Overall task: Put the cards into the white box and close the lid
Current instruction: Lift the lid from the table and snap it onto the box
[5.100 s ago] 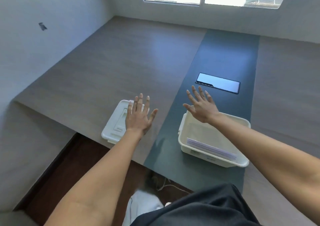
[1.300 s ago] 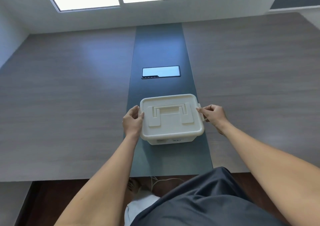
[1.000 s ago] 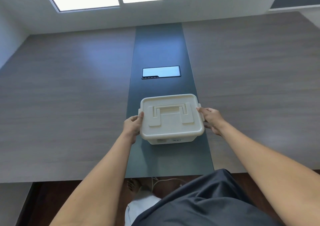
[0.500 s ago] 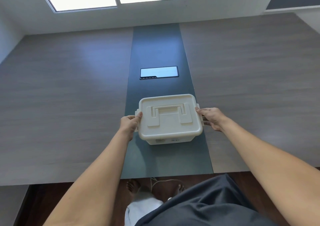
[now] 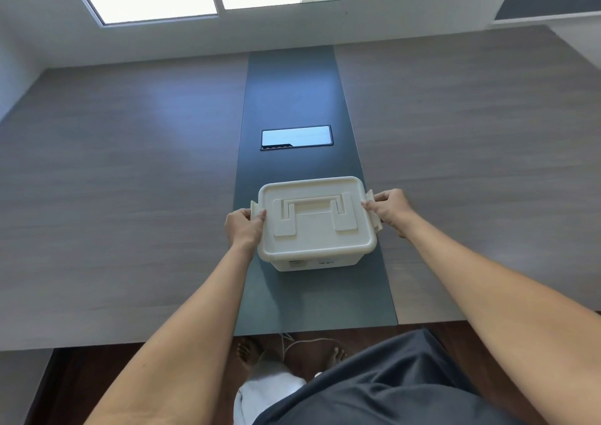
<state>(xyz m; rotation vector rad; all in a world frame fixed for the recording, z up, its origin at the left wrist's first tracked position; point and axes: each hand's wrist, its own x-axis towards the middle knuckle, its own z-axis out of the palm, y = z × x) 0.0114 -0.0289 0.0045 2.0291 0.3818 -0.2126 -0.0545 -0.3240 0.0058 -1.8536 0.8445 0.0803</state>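
The white box (image 5: 317,263) stands on the dark strip of the table, near its front edge. Its lid (image 5: 315,223) lies flat on top, with the carry handle folded down. The cards are hidden inside. My left hand (image 5: 244,229) grips the left side latch (image 5: 257,210), thumb on the lid's edge. My right hand (image 5: 388,208) pinches the right side latch (image 5: 372,201), which sticks out and up from the lid.
A dark phone (image 5: 296,137) with a bright reflecting screen lies on the dark strip (image 5: 292,92) behind the box. The wooden table (image 5: 113,180) spreads wide to both sides. Its front edge runs just below the box; bare feet and a cable show on the floor.
The lid went from the table onto the box. In the last second both hands shifted from the lid's sides onto the latches, and both latches now stick outward.
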